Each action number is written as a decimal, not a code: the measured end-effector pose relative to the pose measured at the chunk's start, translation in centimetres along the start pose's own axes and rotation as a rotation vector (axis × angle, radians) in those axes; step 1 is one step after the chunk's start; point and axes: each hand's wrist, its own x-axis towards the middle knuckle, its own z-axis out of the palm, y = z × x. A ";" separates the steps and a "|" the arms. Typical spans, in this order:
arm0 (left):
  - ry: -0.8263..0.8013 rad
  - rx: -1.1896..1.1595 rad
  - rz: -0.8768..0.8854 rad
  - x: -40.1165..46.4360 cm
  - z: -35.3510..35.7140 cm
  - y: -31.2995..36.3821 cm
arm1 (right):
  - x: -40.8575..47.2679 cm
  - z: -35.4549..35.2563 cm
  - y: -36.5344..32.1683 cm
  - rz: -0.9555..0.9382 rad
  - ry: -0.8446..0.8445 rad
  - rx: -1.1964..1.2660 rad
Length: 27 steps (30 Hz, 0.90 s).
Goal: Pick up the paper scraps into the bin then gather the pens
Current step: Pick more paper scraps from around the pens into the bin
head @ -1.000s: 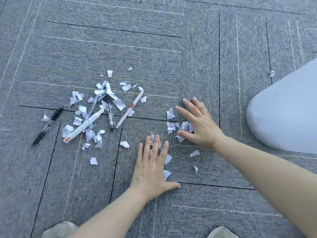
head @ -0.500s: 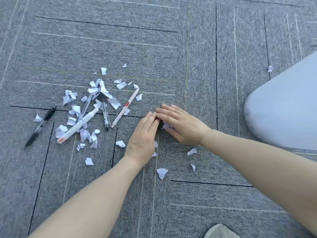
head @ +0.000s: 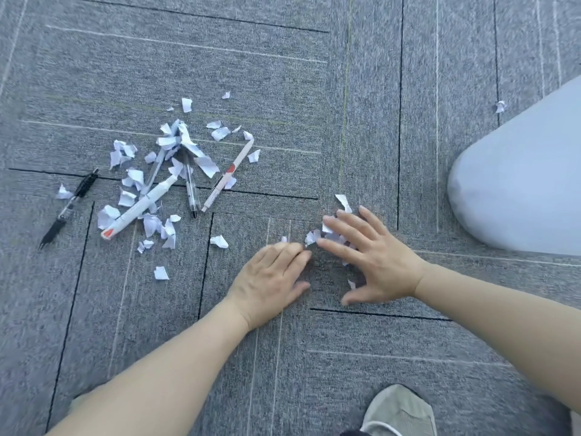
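Both hands lie flat on the carpet [head: 361, 89], grips released: the left hand [head: 270, 281] empty, the right hand [head: 371, 262] spread over a small heap of scraps [head: 333, 236], perhaps touching them. More scraps and the pens [head: 188, 180] lie far left; the bin [head: 518, 177] stands right.

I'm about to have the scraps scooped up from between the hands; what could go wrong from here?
1. The small pile of scraps lies loose under the spread right hand, with the left hand beside it; bits may slip between the fingers.
2. The larger heap is tangled with the pens, so a pen could be swept up too.
3. One lone scrap by the pale grey bin is easily missed.
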 end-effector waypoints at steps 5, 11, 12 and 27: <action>0.097 0.005 0.071 2.4 -0.5 -1.3 | 0.4 1.6 0.2 0.019 0.142 -0.050; 0.114 -0.009 0.069 5.2 -1.4 -2.2 | 3.9 0.3 0.3 0.038 0.331 -0.096; 0.132 -0.060 0.016 5.5 -1.6 -2.0 | 4.5 0.0 0.6 0.032 0.326 -0.073; 0.207 -0.016 -0.132 6.9 -1.7 -1.3 | 4.9 -1.4 2.4 0.522 0.285 0.035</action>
